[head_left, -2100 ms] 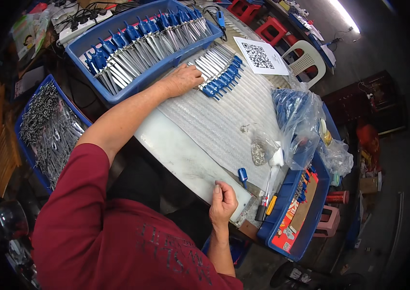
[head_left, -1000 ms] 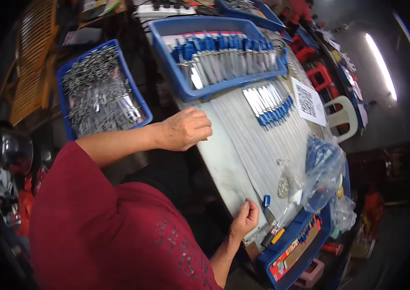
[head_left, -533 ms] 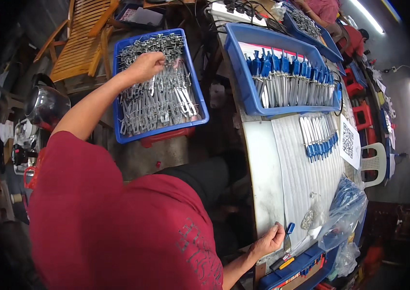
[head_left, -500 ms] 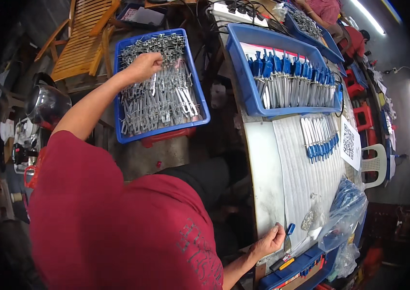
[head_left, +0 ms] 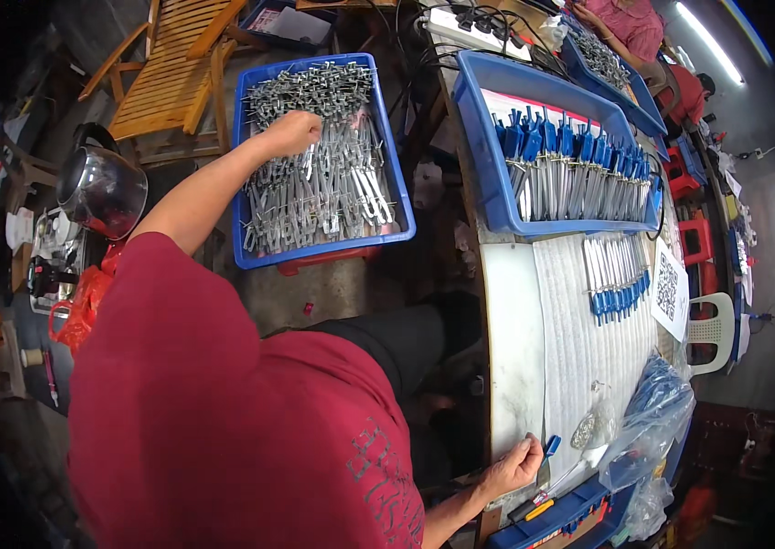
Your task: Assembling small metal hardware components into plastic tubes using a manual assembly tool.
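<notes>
My left hand (head_left: 292, 134) is over a blue bin (head_left: 239, 209) of loose metal parts (head_left: 279, 206), its fingers curled and pinched. Whatever they hold is hidden or too small to name. My right hand (head_left: 513, 467) rests at the table's edge with thumb and fingertips pressed together. Right beside those fingertips is a small blue piece (head_left: 552, 446); I cannot tell whether they touch it. Between the hands, toward the right, a row of metal rods with blue ends (head_left: 616, 302) lies on a white foam sheet (head_left: 579, 352).
A blue tray of upright blue-topped rods (head_left: 570, 151) stands on the far table. Plastic bags (head_left: 652, 412) and a yellow-handled tool (head_left: 540, 510) lie near my right hand. At the left are a wooden chair (head_left: 163, 87) and a metal pot (head_left: 104, 189). A co-worker (head_left: 630, 23) sits far right.
The whole view has shifted, so most things appear farther right. My left hand is slightly lower over the metal parts, its fingers more curled. My right hand stays beside the blue piece.
</notes>
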A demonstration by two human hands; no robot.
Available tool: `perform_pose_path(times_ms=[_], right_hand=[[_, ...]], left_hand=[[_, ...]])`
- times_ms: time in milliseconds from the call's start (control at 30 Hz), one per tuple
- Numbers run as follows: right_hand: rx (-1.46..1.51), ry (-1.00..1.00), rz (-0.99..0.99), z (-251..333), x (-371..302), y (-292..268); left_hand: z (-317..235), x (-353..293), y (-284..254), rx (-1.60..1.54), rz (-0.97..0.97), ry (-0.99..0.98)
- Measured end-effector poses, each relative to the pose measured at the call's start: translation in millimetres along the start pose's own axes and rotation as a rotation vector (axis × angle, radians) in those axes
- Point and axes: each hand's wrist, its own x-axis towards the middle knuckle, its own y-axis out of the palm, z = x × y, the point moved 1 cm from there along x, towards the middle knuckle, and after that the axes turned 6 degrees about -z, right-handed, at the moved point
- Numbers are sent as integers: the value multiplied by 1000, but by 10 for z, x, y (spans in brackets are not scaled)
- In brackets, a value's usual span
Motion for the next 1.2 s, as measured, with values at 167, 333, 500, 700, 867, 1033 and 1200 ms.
perform_pose_path(times_ms=[167,333,500,700,867,1033,1200], right_hand=[[-54,-59,-8,105,1,41],[-40,1,13,69,-6,11],[-57,-15,13,99,-13,29],[-70,-30,7,94,-17,6],[-54,-17,10,70,-9,6],[-57,-12,11,51,-10,17],[-64,-3,11,53,-7,13]], left_hand=[[-84,18,54,75,75,-134],[-308,-58,105,213,94,-229],[-354,-67,177,289,12,-219],[-379,-60,277,346,-59,-180],[-348,-70,205,371,-121,-115],[-324,-30,-42,432,-195,-100],[-533,19,-520,411,-231,-20]])
